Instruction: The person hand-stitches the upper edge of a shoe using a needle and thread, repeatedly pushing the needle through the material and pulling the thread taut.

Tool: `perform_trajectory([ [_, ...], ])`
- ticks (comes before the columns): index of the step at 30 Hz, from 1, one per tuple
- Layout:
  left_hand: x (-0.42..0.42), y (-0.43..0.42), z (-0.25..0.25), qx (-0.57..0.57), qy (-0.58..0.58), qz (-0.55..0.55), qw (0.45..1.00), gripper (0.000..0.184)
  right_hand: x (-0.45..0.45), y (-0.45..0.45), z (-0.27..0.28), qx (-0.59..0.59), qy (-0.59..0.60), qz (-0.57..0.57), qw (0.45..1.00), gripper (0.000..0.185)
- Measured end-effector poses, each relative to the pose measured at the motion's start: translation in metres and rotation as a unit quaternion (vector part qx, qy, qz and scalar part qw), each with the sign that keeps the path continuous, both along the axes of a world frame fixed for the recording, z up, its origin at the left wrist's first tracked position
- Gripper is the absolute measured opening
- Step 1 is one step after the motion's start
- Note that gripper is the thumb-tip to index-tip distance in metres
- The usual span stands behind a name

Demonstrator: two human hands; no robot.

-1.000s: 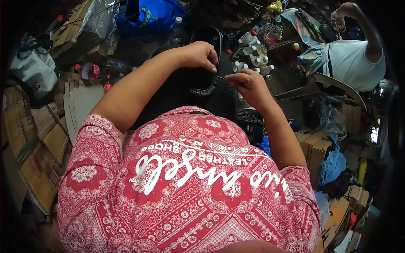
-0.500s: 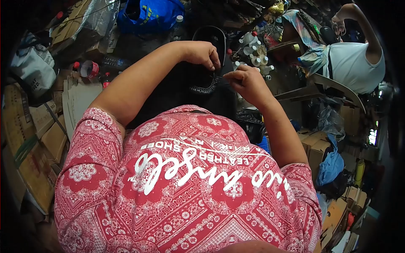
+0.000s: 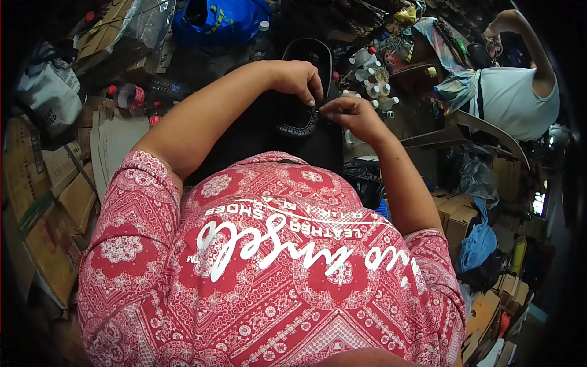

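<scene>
Head view: straight down over a red-and-white patterned shirt (image 3: 275, 244), both bare arms reaching forward, and all the action is at the top middle.
Black shoe piece: right here above the lap, between the two hands, its rounded far end (image 3: 310, 56) up ahead and its ridged, curved near edge (image 3: 295, 129) closest to the shirt.
Left hand (image 3: 301, 81): over the middle of the shoe piece, fingers bent down, thumb and tips at its right-hand edge; whether they grip it, I cannot tell from this angle.
Right hand (image 3: 353, 116): just beside that edge, thumb and forefinger closed in a pinch, tips close to the left thumb; anything between them is too small to make out.
Bottle side: a cluster of white-capped bottles (image 3: 374, 84) sits beyond the right hand.
Far end: a blue bag (image 3: 220, 23) lies ahead, a capped bottle (image 3: 262, 40) just beside it.
Left flank: cardboard (image 3: 112, 150), a pale bag (image 3: 52, 98) and a red-labelled bottle (image 3: 130, 96).
Right flank: another person in a white top (image 3: 510, 101), arm bent; nearer, a light-blue plastic bag (image 3: 479, 240) by cardboard boxes (image 3: 455, 211).
</scene>
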State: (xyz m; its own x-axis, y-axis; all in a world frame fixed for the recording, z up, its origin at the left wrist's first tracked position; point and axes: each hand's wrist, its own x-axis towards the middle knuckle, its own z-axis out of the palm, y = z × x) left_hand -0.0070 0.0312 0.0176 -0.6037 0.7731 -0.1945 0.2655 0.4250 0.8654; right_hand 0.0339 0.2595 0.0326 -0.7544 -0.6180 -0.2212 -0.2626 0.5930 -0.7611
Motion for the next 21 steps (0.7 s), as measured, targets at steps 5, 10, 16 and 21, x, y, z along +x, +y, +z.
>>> perform_trajectory([
  [5, 0.014, -0.002, -0.007, 0.047, 0.1, 0.087, 0.99, 0.023, 0.016, -0.012, 0.008, -0.034, 0.11, -0.007, 0.993, 0.016],
  [10, 0.026, -0.045, -0.001, 0.085, 0.242, 0.205, 0.945, 0.027, 0.027, -0.011, 0.015, -0.008, 0.152, -0.013, 0.988, 0.016],
  [16, 0.086, -0.052, 0.007, 0.085, 0.175, 0.319, 0.928, 0.046, 0.053, -0.016, 0.009, 0.033, 0.253, -0.024, 0.967, 0.025],
  [21, 0.11, -0.03, 0.003, 0.071, 0.225, 0.309, 0.921, 0.034, 0.069, -0.019, -0.006, 0.076, 0.355, -0.035, 0.931, 0.033],
])
